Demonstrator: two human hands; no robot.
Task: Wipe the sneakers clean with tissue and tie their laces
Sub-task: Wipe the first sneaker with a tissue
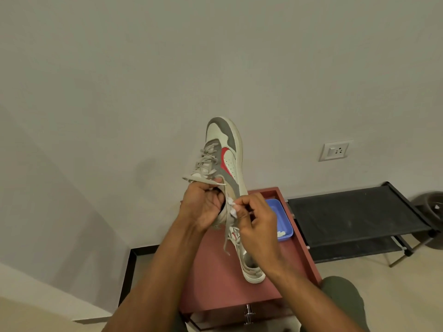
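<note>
Two sneakers are in view, both white and grey with red side marks. One sneaker (224, 152) is held up in the air in front of a pale wall, toe pointing upward and sole facing right, its grey laces (207, 159) loosely threaded and untied. One lace end hangs down from the heel area toward the table. The left hand (202, 204) grips this raised sneaker at its collar, fingers curled into the opening and round the heel. The right hand (255, 221) is just beside it, close enough that the two hands nearly meet; its fingertips pinch a small wad of white tissue (232, 207) pressed against the sneaker's heel side. Whether the right hand also holds a lace is not clear.

The second sneaker (249, 264) lies on a reddish-brown table (215, 271) below the hands, partly hidden by the right wrist, its toe toward the viewer.

Behind it on the same table, at the far right corner, sits a shallow blue tray (284, 221) with small white scraps inside. To the right of the table stands a low black fabric rack (352, 212). A white wall socket (335, 150) is mounted above the rack. Both bare forearms reach up from the bottom edge.
</note>
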